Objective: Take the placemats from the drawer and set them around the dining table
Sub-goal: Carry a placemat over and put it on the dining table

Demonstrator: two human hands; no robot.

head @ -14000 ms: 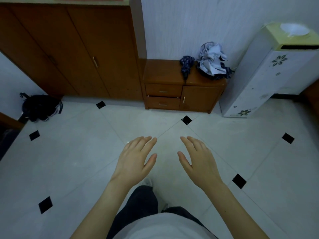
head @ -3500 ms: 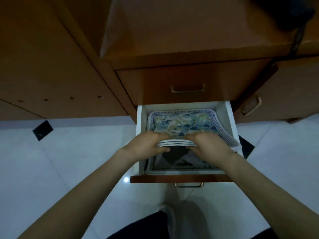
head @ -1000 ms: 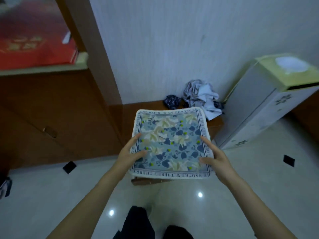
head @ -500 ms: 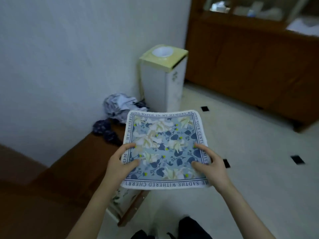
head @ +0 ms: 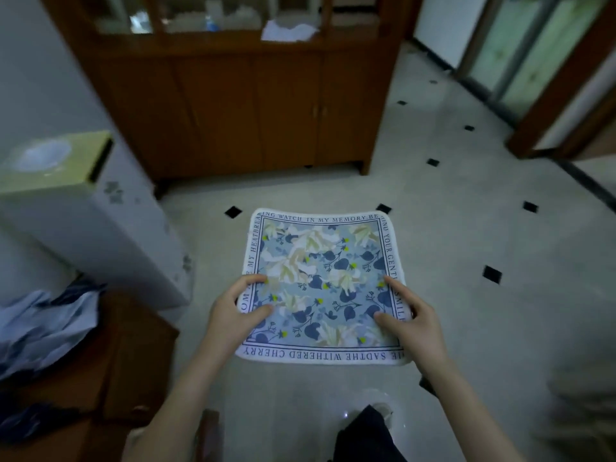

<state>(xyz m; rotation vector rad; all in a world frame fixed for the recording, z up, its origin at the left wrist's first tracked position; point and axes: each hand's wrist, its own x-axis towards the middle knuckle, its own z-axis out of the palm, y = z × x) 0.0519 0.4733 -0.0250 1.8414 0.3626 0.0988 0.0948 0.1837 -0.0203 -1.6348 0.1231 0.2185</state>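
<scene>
Carrying step: your left hand (head: pixel 233 311) and right hand (head: pixel 411 316) pinch the placemats (head: pixel 321 281) at opposite side edges; keep the stack level.

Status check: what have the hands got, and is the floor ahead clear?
Left hand, right hand: both grip floral placemats, held flat. Tiled floor ahead open. No dining table in view.

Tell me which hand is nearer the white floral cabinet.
Left. The left hand grips the placemats on the side toward the cabinet; the right hand grips the far edge.

The placemats (head: pixel 321 285) border reads "WATCH IN MY MEMORY" and "WITHERED CHERRY".
</scene>
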